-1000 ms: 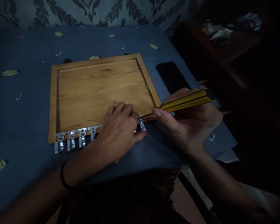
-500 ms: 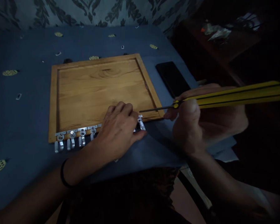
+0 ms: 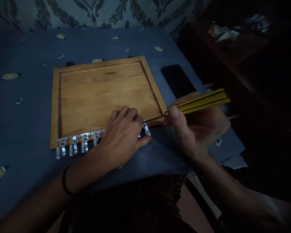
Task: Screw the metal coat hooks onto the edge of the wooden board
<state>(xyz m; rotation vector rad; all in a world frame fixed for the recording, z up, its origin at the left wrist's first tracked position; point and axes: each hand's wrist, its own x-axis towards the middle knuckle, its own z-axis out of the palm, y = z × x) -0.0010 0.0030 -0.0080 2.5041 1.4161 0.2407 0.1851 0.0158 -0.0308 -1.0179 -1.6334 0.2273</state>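
Note:
A framed wooden board lies on a blue patterned cloth, with a strip of silver metal hooks along its near edge. My left hand is closed over the right part of that strip, its fingers bent near the last hook; what the fingertips pinch is hidden. In my right hand is a screwdriver with a yellow and black handle. Its shaft points left, and the tip reaches the strip beside my left fingers.
A black phone lies on the blue cloth to the right of the board. Dark wooden furniture at the upper right holds a crumpled plastic bag. A patterned wall covering rises behind the cloth.
My right hand has moved left with the screwdriver, bringing the tip down to the strip near the last hook. My left hand has stayed in place.

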